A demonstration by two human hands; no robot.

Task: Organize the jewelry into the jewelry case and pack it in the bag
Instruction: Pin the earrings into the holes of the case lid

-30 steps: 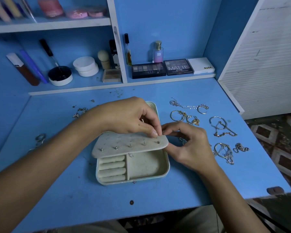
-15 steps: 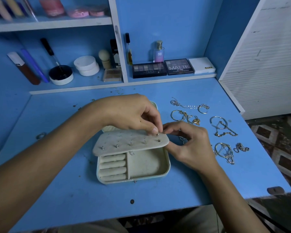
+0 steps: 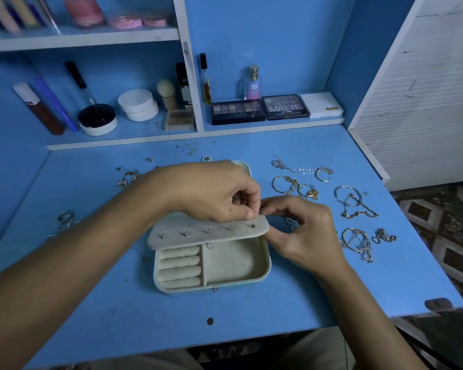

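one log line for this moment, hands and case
step: fixing earring on panel | left hand: pinches earring | right hand: holds earring panel | jewelry case: open

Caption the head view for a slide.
Both hands, left hand and right hand, work at the earring panel of an open jewelry case.

Both hands (image 3: 251, 209) at jewelry case (image 3: 211, 263) flap.
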